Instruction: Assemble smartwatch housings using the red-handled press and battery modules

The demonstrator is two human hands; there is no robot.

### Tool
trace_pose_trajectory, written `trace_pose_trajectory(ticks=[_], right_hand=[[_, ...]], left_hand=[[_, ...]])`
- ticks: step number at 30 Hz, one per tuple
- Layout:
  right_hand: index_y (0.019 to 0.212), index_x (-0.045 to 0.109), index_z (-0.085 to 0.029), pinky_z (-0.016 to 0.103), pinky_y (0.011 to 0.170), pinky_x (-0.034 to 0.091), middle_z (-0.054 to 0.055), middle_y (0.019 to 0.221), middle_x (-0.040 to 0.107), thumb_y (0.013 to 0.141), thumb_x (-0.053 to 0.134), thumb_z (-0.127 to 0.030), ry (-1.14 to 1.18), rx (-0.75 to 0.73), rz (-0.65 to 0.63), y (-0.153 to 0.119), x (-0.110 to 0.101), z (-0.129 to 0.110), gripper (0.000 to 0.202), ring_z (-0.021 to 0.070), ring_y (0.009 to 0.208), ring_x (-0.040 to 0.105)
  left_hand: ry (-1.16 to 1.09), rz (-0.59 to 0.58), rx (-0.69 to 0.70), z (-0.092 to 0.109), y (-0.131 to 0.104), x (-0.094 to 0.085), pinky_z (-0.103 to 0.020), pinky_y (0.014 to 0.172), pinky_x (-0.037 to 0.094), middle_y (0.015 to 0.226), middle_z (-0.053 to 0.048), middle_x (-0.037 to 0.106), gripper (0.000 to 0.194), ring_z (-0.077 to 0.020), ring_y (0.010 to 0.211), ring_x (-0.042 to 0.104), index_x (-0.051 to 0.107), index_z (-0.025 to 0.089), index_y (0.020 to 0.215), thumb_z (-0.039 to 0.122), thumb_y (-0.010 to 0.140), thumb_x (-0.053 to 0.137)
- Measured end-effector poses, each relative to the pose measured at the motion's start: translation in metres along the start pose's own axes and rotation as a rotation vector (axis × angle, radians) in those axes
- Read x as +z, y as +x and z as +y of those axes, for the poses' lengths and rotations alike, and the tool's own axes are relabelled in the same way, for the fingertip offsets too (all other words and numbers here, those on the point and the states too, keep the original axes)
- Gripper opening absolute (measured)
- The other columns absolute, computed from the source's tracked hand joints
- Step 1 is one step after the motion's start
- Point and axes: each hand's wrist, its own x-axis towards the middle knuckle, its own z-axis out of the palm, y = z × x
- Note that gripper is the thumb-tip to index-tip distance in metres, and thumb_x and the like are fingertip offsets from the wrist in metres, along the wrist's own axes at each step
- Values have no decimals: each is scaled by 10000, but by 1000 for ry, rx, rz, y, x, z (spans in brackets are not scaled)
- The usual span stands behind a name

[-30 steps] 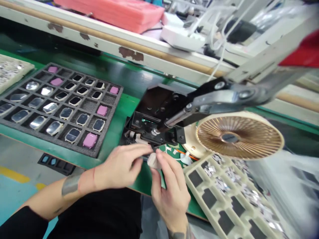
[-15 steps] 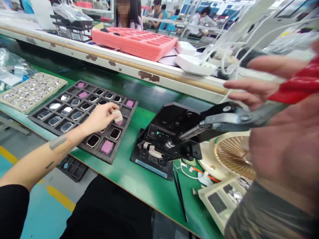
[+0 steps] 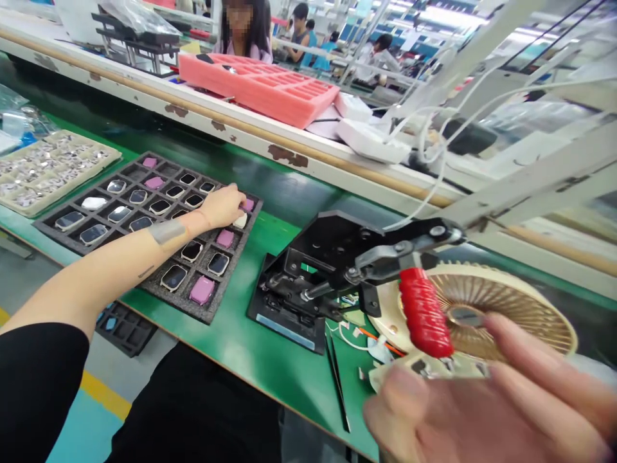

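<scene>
My left hand (image 3: 226, 204) reaches over the far right part of a dark foam tray (image 3: 208, 307). Its fingers are closed on a cream watch case (image 3: 240, 220), partly hidden by them, in or just above a compartment. A purple block (image 3: 225, 238) and black-screened watch cases (image 3: 174, 278) lie in nearby compartments. My right hand (image 3: 477, 411), blurred in the foreground, has its fingers apart and appears to hold nothing. Just beyond it, the red-gripped handle (image 3: 425, 312) of a black toggle press (image 3: 332, 257) points down. The inside of the press is mostly hidden.
Black tweezers (image 3: 339, 382) lie on the green bench by the press. A cream fan (image 3: 511, 308) stands behind the handle. At far left is a beige tray (image 3: 108, 157) of small parts. Pink foam (image 3: 308, 106) rests on the shelf; people sit beyond.
My left hand has moved to a farther compartment with the cream watch case, uncovering a purple block. The press handle has swung down, and my right hand has dropped lower and come off it.
</scene>
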Motion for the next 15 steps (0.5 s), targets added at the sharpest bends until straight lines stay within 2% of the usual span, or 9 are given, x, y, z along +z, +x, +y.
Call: trace_pose_trajectory(ticks=[1, 2, 4, 5, 7, 9, 11, 13, 15], right_hand=[[1286, 748, -287, 485, 834, 658, 78, 1099, 699, 867, 876, -297, -61, 19, 12, -2, -12, -2, 439, 323, 1008, 777], [1290, 757, -280, 469, 806, 650, 79, 1070, 731, 919, 833, -282, -109, 79, -64, -6, -25, -4, 378, 311, 957, 785], [1324, 736, -261, 443, 808, 636, 91, 1092, 784, 1039, 722, -305, -144, 230, -420, -20, -49, -10, 288, 290, 921, 793], [1337, 723, -250, 429, 799, 631, 100, 1122, 798, 1092, 660, -363, -156, 249, -615, -31, -59, -11, 277, 286, 922, 798], [1344, 717, -228, 398, 715, 611, 109, 1091, 804, 1151, 540, -474, -200, 146, -863, -59, -72, -12, 359, 278, 877, 801], [1383, 707, -201, 371, 577, 553, 87, 931, 774, 1171, 472, -463, -285, 66, -938, -90, -76, -11, 411, 255, 721, 768], [1454, 675, -159, 351, 481, 488, 58, 821, 739, 1175, 434, -364, -342, 58, -953, -116, -74, -13, 423, 222, 571, 704], [1508, 641, -118, 340, 452, 481, 61, 843, 763, 1161, 416, -275, -327, 92, -968, -129, -72, -18, 443, 206, 530, 691], [1469, 664, -114, 325, 480, 532, 72, 908, 797, 1145, 440, -240, -226, 179, -993, -127, -75, -25, 414, 206, 579, 737]], left_hand=[[30, 24, -8, 0, 0, -6, -379, 1093, 559, 1298, -125, 767, 258, -304, 1238, 742, 853, 226, 1155, 198, 909, 778], [57, 37, -18, -1, 1, -14, -398, 1108, 551, 1308, -143, 758, 262, -317, 1262, 732, 848, 213, 1164, 196, 916, 765], [95, 0, -28, -2, -1, -30, -403, 1054, 563, 1124, -141, 792, 147, -320, 1145, 760, 857, 189, 1022, 207, 907, 768], [104, -49, -20, -2, -4, -38, -385, 999, 572, 976, -115, 796, 76, -305, 1033, 772, 852, 194, 909, 225, 892, 784], [101, -173, 23, 5, -20, -48, -337, 874, 571, 744, -55, 752, 127, -263, 834, 755, 821, 224, 744, 286, 854, 832], [128, -260, 82, 19, -50, -49, -328, 795, 557, 697, -46, 746, 209, -260, 770, 749, 814, 236, 717, 388, 850, 868], [263, -262, 130, 36, -86, -44, -371, 787, 558, 812, -114, 801, 288, -328, 846, 788, 827, 201, 805, 470, 904, 849], [427, -242, 161, 50, -120, -37, -411, 799, 569, 976, -196, 832, 285, -408, 979, 810, 826, 148, 952, 430, 975, 789], [515, -246, 171, 58, -143, -33, -430, 786, 578, 1051, -232, 826, 274, -448, 1048, 808, 797, 118, 1051, 384, 1012, 743]])
